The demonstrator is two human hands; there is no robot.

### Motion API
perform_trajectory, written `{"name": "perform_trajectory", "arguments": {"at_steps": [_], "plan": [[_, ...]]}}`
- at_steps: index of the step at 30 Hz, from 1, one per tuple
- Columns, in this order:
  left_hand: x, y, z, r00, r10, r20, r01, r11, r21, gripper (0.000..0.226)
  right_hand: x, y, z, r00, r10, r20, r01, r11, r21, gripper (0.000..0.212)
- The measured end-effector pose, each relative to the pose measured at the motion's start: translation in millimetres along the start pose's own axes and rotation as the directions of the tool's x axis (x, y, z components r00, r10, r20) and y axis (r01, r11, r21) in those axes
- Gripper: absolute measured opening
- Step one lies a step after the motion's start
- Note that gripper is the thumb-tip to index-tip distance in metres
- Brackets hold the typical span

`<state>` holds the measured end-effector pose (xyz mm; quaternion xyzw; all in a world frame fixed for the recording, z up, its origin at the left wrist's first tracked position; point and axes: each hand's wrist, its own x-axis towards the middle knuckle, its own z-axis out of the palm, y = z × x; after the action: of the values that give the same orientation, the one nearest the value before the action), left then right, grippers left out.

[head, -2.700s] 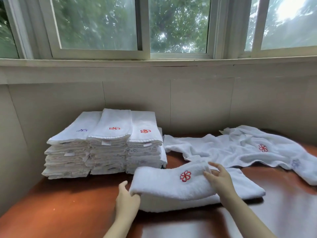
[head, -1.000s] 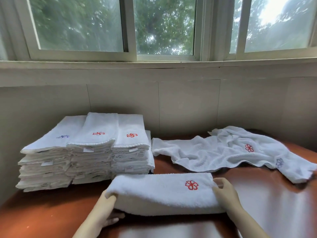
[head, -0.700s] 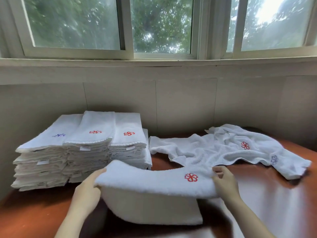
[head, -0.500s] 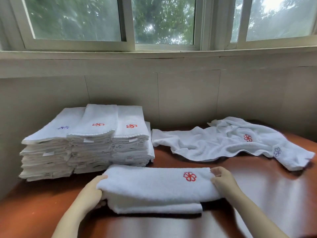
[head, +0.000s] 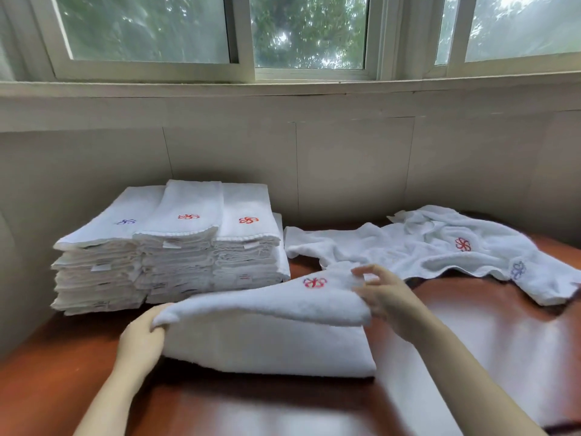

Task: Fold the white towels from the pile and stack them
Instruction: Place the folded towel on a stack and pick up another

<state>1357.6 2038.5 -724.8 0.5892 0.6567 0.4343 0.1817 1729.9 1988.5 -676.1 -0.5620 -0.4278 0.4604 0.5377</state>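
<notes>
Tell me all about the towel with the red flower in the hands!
It is a white, fluffy towel, folded in layers, with a red flower stitched near its right end. The lower layers lie flat on the reddish-brown table, in front of the folded stacks. The top layer is raised: the left hand pinches its left corner, the right hand holds its right end.

White towel [head: 267, 341] in front, stitched with a red pinwheel flower [head: 315, 282]. White stack [head: 176, 256] at left, topped with one purple flower mark [head: 125, 221] and two red. White loose pile [head: 408, 250] at right, with one red flower and one bluish-purple. Glossy reddish-brown worktop [head: 503, 341]. Pale grey-beige wall [head: 345, 165]; green leaves [head: 308, 29] behind off-white window frames [head: 245, 36].
</notes>
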Motion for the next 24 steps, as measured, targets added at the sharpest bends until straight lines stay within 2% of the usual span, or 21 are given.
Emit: {"name": "perform_trajectory", "arguments": {"at_steps": [2,3,5,7,10,13,15,18,20,21,23,24], "plan": [[-5,-12,-6,0.995,-0.033,0.093,0.033,0.999,0.003,0.035,-1,20,2,0.985,0.152,0.082,-0.122,0.947,-0.296,0.034],[-6,-17,-8,0.991,-0.043,0.128,0.042,0.999,0.016,0.038,-1,29,2,0.973,0.216,0.08,-0.172,0.912,-0.373,0.034],[-4,-24,-9,0.987,-0.048,0.154,0.043,0.999,0.032,0.046,0,37,2,0.956,0.288,0.06,-0.246,0.894,-0.375,0.035],[-1,-27,-10,0.989,-0.037,0.146,0.029,0.998,0.056,0.055,3,37,0,0.954,0.296,0.051,-0.26,0.898,-0.355,0.036],[-1,-27,-8,0.988,0.031,0.152,-0.049,0.991,0.121,0.069,6,35,1,0.965,0.263,0.009,-0.234,0.874,-0.425,0.033],[-4,-27,-8,0.962,0.123,0.245,-0.172,0.966,0.191,0.08,8,35,9,0.979,0.197,-0.045,-0.19,0.822,-0.536,0.03],[-6,-25,-8,0.958,0.112,0.263,-0.164,0.969,0.187,0.079,9,34,13,0.988,0.148,-0.044,-0.139,0.733,-0.666,0.026],[-9,-23,-11,0.944,0.059,0.326,-0.121,0.977,0.174,0.078,7,35,21,0.985,0.165,-0.056,-0.127,0.457,-0.88,0.026],[-11,-19,-17,0.905,-0.013,0.424,-0.006,0.999,0.044,0.084,7,36,27,0.991,0.069,-0.111,-0.127,0.321,-0.938,0.033],[-12,-15,-20,0.887,-0.081,0.455,0.135,0.987,-0.087,0.089,9,36,32,0.994,-0.033,-0.107,-0.094,0.287,-0.953,0.037],[-13,-10,-17,0.854,-0.259,0.451,0.442,0.818,-0.369,0.094,15,38,43,0.969,-0.243,-0.035,0.028,0.253,-0.967,0.045],[-12,-9,-14,0.843,-0.329,0.426,0.514,0.727,-0.455,0.087,18,41,49,0.953,-0.303,0.011,0.081,0.22,-0.972,0.047]]}}
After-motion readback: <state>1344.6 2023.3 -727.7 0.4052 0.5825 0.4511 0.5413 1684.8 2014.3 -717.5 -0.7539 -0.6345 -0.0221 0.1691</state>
